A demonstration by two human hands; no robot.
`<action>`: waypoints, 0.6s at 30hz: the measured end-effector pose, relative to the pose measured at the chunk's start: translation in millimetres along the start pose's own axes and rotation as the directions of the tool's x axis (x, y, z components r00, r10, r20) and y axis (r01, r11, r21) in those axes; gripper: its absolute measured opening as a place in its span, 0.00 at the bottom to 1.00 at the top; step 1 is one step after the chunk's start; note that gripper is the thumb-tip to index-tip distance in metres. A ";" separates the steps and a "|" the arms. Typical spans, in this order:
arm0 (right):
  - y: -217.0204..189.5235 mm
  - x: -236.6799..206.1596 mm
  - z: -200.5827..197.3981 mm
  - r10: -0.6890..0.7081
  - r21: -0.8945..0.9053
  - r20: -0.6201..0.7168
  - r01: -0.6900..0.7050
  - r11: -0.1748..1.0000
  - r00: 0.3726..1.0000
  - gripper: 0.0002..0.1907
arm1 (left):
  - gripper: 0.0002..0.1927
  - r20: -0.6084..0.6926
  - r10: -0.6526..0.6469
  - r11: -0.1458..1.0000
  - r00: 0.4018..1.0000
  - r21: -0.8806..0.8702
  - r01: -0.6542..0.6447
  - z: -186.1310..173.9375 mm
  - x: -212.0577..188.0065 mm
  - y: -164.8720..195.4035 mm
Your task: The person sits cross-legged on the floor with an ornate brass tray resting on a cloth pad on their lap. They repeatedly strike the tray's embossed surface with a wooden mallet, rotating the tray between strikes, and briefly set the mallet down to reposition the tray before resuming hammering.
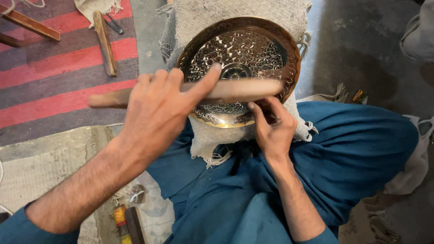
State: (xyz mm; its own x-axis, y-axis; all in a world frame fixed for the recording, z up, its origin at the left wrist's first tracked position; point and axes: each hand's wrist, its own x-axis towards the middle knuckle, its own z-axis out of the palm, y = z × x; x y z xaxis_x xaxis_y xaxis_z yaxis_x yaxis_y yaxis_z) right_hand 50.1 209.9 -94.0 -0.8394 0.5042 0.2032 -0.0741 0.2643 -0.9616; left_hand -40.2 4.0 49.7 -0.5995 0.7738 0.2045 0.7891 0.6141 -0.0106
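Mid-engraving. Left hand [156, 106] clamped on wooden mallet [235, 89], raised over engraved brass plate [239, 49]. Right hand [271, 126] pinched at plate's near rim on cloth pad [203, 18]; tool hidden. Next strike needs square aim.

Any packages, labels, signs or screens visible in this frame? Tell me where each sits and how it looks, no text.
Small crumpled wrapper: on the grey floor right of the engraved round brass plate, green, orange and yellow; too small to tell more.
Red and yellow banded cylinder: on the floor at bottom left, under the left hand's forearm; possibly a label, cannot tell.
No signs or screens.
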 end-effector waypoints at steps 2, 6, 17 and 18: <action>-0.2 1.1 -0.6 0.003 0.001 0.013 -0.003 1.000 1.000 0.11 | 0.37 0.013 -0.029 1.000 0.999 0.007 0.029 -1.9 -0.3 3.0; -1.5 5.6 -2.5 0.033 0.101 0.014 -0.035 0.994 0.999 0.13 | 0.35 0.043 -0.049 0.975 0.998 0.218 0.039 -5.0 -2.7 7.8; 2.3 8.6 -10.1 -0.057 -0.113 0.060 0.063 0.992 0.997 0.13 | 0.38 0.067 -0.119 0.965 0.991 -0.225 0.131 6.4 -10.1 3.9; 2.6 8.4 -9.4 -0.068 -0.129 0.058 0.075 0.989 0.996 0.13 | 0.40 0.029 -0.118 0.933 0.993 -0.339 0.121 6.6 -10.0 3.8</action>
State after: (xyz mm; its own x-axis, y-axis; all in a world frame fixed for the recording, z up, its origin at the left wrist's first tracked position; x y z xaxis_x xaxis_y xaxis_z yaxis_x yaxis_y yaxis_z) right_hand 48.0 222.5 -93.1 -0.8623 0.4366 0.2567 -0.0665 0.4048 -0.9120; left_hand -32.1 -0.4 41.2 -0.6919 0.7002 0.1760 0.7093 0.6138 0.3466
